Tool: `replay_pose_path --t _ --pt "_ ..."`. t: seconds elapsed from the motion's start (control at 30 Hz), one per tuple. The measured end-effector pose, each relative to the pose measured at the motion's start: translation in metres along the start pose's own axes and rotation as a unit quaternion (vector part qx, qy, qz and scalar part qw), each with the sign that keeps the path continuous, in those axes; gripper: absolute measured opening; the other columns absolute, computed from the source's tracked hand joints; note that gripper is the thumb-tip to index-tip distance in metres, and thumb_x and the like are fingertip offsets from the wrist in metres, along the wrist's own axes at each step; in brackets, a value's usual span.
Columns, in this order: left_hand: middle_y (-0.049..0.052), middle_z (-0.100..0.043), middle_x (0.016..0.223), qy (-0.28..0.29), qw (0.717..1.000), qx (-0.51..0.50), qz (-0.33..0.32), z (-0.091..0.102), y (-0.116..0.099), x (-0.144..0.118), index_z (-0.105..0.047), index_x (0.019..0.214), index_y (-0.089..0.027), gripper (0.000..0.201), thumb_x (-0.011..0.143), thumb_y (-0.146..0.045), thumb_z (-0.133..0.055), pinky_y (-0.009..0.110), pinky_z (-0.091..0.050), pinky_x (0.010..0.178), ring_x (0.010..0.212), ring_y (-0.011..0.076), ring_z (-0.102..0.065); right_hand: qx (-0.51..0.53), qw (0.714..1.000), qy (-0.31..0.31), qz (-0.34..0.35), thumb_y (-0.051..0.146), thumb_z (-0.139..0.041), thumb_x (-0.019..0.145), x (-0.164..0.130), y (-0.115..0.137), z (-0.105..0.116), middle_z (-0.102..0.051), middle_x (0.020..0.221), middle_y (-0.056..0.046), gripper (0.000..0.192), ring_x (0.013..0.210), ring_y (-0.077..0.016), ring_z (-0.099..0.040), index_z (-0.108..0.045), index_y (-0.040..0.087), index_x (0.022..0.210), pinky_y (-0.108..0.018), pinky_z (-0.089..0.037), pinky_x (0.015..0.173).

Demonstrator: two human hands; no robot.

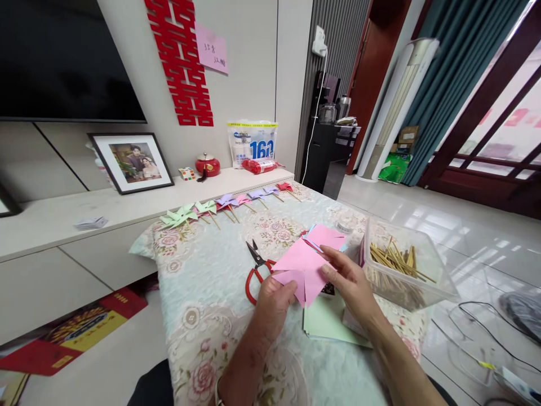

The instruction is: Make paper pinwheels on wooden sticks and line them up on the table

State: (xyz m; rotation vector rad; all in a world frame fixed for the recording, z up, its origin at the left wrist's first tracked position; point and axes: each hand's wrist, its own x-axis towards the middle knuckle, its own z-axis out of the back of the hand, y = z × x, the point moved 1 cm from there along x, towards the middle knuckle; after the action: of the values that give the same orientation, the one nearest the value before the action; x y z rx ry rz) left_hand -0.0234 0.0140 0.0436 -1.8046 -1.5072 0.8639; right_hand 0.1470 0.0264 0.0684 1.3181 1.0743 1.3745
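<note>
While the pink paper is held above the middle of the table, its lower edge is pinched by the left hand and its right side by the fingers of the right hand. Part of the red scissors is covered by the sheet. The stacked papers beneath are largely hidden, and the sticks in the clear box near the right edge are hard to make out.

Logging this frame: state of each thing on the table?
pink paper: partly folded, held in both hands
left hand: gripping paper
right hand: pinching paper
scissors: closed, lying flat
plastic box: open, sticks inside
pinwheels: finished, lying in a row
</note>
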Motion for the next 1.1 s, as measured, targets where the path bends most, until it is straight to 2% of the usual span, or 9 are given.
replay_pose_path --t 0.13,0.23,0.3,0.43,0.53,0.67,0.83,1.1 --pt "0.006 -0.076 0.078 0.031 0.999 -0.014 -0.016 -0.002 0.004 0.0 -0.074 0.102 -0.014 0.037 0.068 -0.029 -0.078 0.033 -0.054 0.071 0.078 0.0246 -0.071 0.026 0.999 0.009 -0.027 0.037 -0.078 0.074 0.0 -0.004 -0.006 -0.071 0.092 -0.004 0.058 0.075 -0.0182 -0.063 -0.06 0.02 0.127 -0.029 -0.05 0.064" --pt "0.011 -0.079 0.094 0.031 0.999 -0.023 -0.026 -0.004 0.005 0.0 -0.073 0.11 -0.014 0.045 0.068 -0.031 -0.08 0.041 -0.055 0.085 0.094 0.0301 -0.072 0.01 1.0 -0.006 -0.025 0.034 -0.078 0.074 -0.002 -0.007 -0.008 -0.07 0.095 -0.004 0.056 0.072 -0.017 -0.062 -0.062 0.02 0.126 -0.029 -0.051 0.063" --pt "0.013 -0.079 0.096 0.02 0.999 -0.016 -0.033 -0.005 0.005 0.001 -0.074 0.107 -0.013 0.045 0.067 -0.031 -0.082 0.043 -0.055 0.089 0.097 0.0321 -0.071 0.011 1.0 -0.001 -0.02 0.033 -0.078 0.074 -0.002 -0.007 -0.01 -0.07 0.099 -0.005 0.054 0.076 -0.0183 -0.064 -0.063 0.021 0.125 -0.03 -0.052 0.065" --pt "0.012 -0.079 0.095 0.003 0.999 0.004 -0.035 -0.003 0.005 0.003 -0.076 0.101 -0.012 0.041 0.065 -0.031 -0.083 0.044 -0.056 0.088 0.097 0.0326 -0.072 0.015 1.0 0.01 0.01 0.032 -0.078 0.075 -0.003 -0.004 -0.01 -0.071 0.11 -0.008 0.055 0.089 -0.0227 -0.067 -0.064 0.023 0.128 -0.032 -0.054 0.069" --pt "0.011 -0.079 0.092 -0.014 0.999 0.034 -0.036 0.0 0.006 0.003 -0.077 0.1 -0.013 0.04 0.066 -0.033 -0.082 0.042 -0.056 0.084 0.093 0.0313 -0.073 -0.032 0.999 0.01 0.033 0.032 -0.077 0.076 -0.004 0.0 -0.009 -0.07 0.118 -0.008 0.046 0.098 -0.0242 -0.066 -0.07 0.025 0.121 -0.034 -0.054 0.076" --pt "0.009 -0.079 0.09 -0.035 0.996 0.06 -0.059 0.001 0.005 0.004 -0.078 0.098 -0.014 0.038 0.065 -0.033 -0.082 0.042 -0.056 0.084 0.088 0.03 -0.073 -0.095 0.994 0.027 0.05 0.033 -0.077 0.077 -0.007 0.004 -0.011 -0.073 0.106 -0.006 0.03 0.096 -0.0241 -0.066 -0.077 0.025 0.106 -0.036 -0.052 0.08" --pt "0.009 -0.079 0.093 -0.027 0.995 0.058 -0.077 -0.003 0.001 0.003 -0.077 0.097 -0.015 0.036 0.065 -0.032 -0.082 0.039 -0.056 0.084 0.09 0.0288 -0.073 -0.13 0.989 0.025 0.069 0.031 -0.077 0.078 -0.009 0.004 -0.015 -0.073 0.102 -0.005 0.029 0.088 -0.0218 -0.066 -0.076 0.023 0.105 -0.033 -0.05 0.075" --pt "0.006 -0.079 0.084 -0.04 0.992 0.073 -0.096 -0.009 -0.005 -0.002 -0.078 0.086 -0.017 0.027 0.064 -0.031 -0.084 0.037 -0.057 0.081 0.083 0.0268 -0.073 -0.171 0.974 0.022 0.147 0.032 -0.074 0.083 -0.008 0.004 -0.016 -0.073 0.096 -0.006 0.018 0.091 -0.023 -0.067 -0.076 0.023 0.099 -0.034 -0.051 0.078"
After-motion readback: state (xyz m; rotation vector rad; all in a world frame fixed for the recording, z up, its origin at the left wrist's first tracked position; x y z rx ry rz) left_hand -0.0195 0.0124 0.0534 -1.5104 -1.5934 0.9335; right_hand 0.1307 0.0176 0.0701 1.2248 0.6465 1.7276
